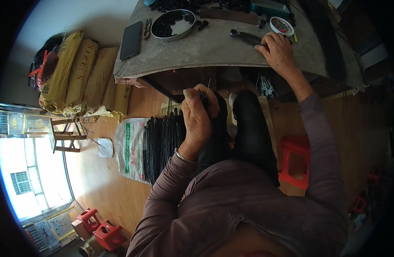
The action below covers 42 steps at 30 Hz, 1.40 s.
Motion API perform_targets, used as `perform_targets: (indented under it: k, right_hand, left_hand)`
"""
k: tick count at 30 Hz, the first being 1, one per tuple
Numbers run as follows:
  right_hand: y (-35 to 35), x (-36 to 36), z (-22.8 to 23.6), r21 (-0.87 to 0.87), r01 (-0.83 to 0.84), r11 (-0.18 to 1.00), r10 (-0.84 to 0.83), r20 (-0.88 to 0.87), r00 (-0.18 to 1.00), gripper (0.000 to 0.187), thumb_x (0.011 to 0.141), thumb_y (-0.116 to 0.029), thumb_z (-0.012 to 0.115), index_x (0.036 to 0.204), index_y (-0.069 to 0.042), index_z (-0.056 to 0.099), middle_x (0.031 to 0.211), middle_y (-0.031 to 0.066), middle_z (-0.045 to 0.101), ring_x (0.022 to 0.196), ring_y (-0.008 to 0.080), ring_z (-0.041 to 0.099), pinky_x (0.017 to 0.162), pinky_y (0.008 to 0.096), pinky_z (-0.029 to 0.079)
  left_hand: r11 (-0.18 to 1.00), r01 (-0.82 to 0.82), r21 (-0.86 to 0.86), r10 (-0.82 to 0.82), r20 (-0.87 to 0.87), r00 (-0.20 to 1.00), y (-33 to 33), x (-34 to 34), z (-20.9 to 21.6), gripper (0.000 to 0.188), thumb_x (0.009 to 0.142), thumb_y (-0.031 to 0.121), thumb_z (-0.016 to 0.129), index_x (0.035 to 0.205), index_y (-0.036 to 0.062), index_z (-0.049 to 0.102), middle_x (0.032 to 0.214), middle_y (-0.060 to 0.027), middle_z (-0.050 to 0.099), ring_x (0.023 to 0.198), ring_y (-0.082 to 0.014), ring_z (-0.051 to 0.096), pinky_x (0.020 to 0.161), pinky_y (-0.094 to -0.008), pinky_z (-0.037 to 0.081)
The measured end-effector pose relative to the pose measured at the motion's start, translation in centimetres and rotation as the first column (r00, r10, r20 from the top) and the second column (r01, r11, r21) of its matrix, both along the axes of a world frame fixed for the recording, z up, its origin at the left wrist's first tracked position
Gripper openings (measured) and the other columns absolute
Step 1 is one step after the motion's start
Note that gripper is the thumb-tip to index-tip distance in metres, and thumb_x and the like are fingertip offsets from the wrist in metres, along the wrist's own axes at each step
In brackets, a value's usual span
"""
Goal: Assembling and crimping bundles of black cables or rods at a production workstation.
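My left hand is closed in front of my lap, its thumb up. A thin metal rod sticks up beside its fingers, and something dark shows between them. Most of what it grips is hidden. On the grey table, my right hand is closed over the near end of a dark long-handled tool with a rounded head. The tool's exact kind is unclear. Just beyond that hand stands a small white bowl of tiny metal pieces.
A metal bowl of black pieces, scissors and a flat dark device lie on the table. Black rods lie bundled on a sack beside my left arm. A red stool stands at right, yellow sacks at left.
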State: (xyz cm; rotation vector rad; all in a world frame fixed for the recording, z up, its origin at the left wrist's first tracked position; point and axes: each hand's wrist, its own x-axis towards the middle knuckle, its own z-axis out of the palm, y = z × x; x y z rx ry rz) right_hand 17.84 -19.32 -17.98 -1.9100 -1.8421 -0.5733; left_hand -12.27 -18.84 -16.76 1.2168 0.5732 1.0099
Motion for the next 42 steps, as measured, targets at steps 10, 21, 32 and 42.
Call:
perform_targets:
  k: [10,21,32,42]
  right_hand:
    - [-8.1,-9.4,6.4,-0.042,-0.533,0.845,-0.122,-0.986,-0.116,0.019,0.099,-0.022,0.05,0.102,-0.004,0.046,0.077,0.0101,0.06,0.052,0.0123,0.057,0.05,0.0274,0.051]
    - [-11.5,-12.8,10.1,-0.039,-0.838,0.545,-0.665,-0.628,-0.403,0.016,0.096,-0.013,0.05,0.106,-0.005,0.04,0.099,0.0275,0.061,0.071,0.0308,0.069,0.057,0.0395,0.059]
    - [-12.1,-16.2,7.9,-0.095,-0.788,0.608,-0.522,-0.795,-0.308,0.012,0.1,-0.016,0.046,0.1,-0.009,0.036,0.075,0.0058,0.049,0.053,0.01,0.049,0.045,0.0251,0.045]
    - [-11.3,-21.0,-1.2,0.142,-0.476,0.868,0.145,-0.989,-0.031,0.014,0.1,-0.015,0.047,0.102,-0.005,0.037,0.079,0.0082,0.054,0.056,0.0095,0.051,0.05,0.0243,0.044]
  left_hand:
    - [0.996,-0.023,-0.083,0.028,0.061,0.998,0.7,-0.3,-0.5,0.068,0.098,0.062,0.02,0.07,0.0058,0.046,0.053,0.0,0.043,0.046,-0.0075,0.04,0.044,-0.0216,0.031]
    - [0.986,-0.073,0.147,0.098,-0.173,0.98,-0.7,0.3,0.6,0.076,0.092,0.069,0.017,0.075,0.0047,0.053,0.056,0.0035,0.048,0.049,-0.0024,0.04,0.045,-0.0185,0.027]
    - [0.928,-0.245,0.282,0.288,-0.122,0.95,0.2,1.2,-0.6,0.065,0.1,0.057,0.026,0.075,0.0034,0.053,0.059,0.0021,0.048,0.052,-0.0044,0.039,0.048,-0.021,0.031]
    - [0.932,-0.267,0.244,0.308,-0.149,0.94,0.3,2.3,1.1,0.064,0.101,0.055,0.027,0.074,0.0025,0.053,0.06,0.0015,0.047,0.057,-0.0063,0.042,0.053,-0.0224,0.034]
